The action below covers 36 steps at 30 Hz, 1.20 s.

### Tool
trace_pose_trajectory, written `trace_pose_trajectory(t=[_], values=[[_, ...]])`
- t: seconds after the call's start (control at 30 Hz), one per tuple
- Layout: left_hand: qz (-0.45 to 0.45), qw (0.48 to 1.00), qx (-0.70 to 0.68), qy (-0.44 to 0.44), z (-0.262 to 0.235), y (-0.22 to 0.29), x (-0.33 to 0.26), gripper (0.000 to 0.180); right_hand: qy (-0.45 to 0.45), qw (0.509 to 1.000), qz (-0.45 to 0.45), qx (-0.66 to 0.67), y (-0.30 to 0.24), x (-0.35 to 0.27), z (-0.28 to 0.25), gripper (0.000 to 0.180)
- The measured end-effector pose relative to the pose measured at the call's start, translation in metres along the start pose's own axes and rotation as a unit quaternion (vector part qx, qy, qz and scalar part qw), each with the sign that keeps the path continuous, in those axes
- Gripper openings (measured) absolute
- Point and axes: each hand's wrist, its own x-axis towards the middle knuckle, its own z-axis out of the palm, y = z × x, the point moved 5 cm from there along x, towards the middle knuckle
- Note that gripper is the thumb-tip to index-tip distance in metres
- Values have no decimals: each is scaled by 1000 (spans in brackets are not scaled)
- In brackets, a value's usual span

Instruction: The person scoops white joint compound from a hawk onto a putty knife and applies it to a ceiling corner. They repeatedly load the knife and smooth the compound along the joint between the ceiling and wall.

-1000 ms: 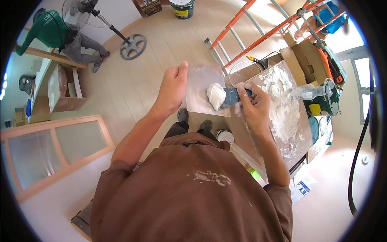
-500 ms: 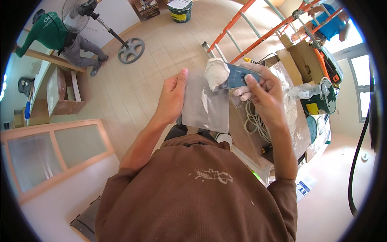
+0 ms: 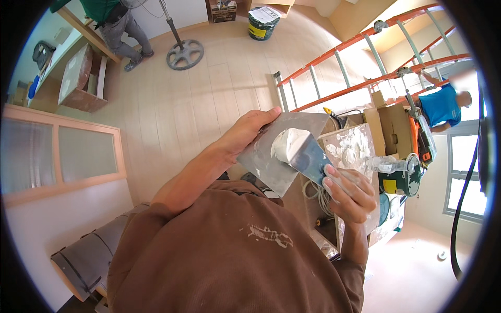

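Note:
In front of my chest, my left hand (image 3: 245, 134) grips a flat grey metal plate (image 3: 261, 163) by its left edge. My thumb lies along the rim; the fingers beneath are hidden. A thick dollop of white putty (image 3: 287, 143) sits on the plate, against the edge of a putty knife (image 3: 312, 160) with a wide blue-grey blade. My right hand (image 3: 350, 194), dusted with white, is closed on that knife from the right, fingers over its near end. Whether the blade touches the plate is hard to tell.
At right, a putty-smeared board (image 3: 355, 147) lies beside a clear plastic bottle (image 3: 389, 165), a dark bucket (image 3: 409, 180), a cardboard box (image 3: 395, 130) and coiled cable (image 3: 317, 194). An orange ladder (image 3: 360, 86) lies beyond. One co-worker (image 3: 441, 107) is far right, another (image 3: 122, 31) far left, near a fan stand (image 3: 185, 55).
The plate has tilted and turned, and the putty once lifted on the knife now rests over the plate. My right hand has come lower. The whole view has shifted.

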Motion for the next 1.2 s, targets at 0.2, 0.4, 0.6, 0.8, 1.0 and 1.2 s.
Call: trace_pose_trajectory(t=[0.2,0.4,0.6,0.8,1.0,1.2], values=[[32,994,32,96,-2,18,-11,43,49,999,17,9,9,-9,-20,13],[124,987,87,57,4,38,-23,41,91,915,370,135,55,18,-27,17],[100,977,185,16,12,40,-30,47,-151,897,384,160,77,50,-14,13],[84,982,166,29,15,37,-26,47,-217,889,368,163,77,42,4,13],[115,984,100,88,6,22,-15,43,-139,859,452,198,72,1,13,12],[210,940,195,188,-5,12,-6,46,20,798,552,241,62,-44,37,12]])
